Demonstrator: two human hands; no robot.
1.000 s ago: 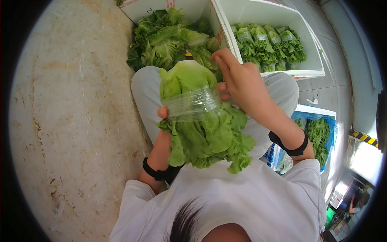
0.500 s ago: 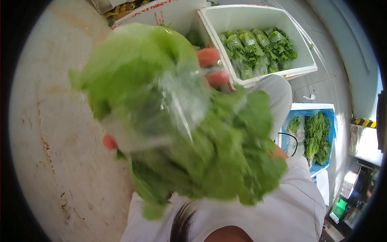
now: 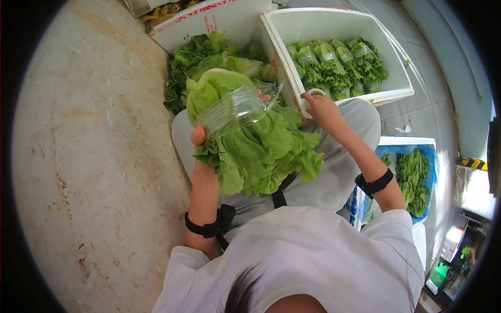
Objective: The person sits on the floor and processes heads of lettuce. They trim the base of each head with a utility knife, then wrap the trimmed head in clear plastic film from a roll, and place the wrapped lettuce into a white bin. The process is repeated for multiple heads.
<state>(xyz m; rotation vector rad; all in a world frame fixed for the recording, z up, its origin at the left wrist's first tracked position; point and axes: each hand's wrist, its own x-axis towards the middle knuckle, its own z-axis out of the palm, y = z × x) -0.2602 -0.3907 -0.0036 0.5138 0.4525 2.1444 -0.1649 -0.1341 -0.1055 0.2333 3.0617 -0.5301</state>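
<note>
One lettuce bunch (image 3: 255, 141), clear film round its middle, sits over the person's lap. Left hand's (image 3: 199, 136) mostly hidden but wrapped round it from underneath, thumb and fingertips showing. Right hand's (image 3: 324, 110) half-curled, fingers pinching a white ring (image 3: 316, 90) right by the foam box (image 3: 391, 96), lettuce inside.

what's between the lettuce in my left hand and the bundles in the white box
The left wall of the white box, seen in the head view; your right hand is beside that wall's near corner.
</note>
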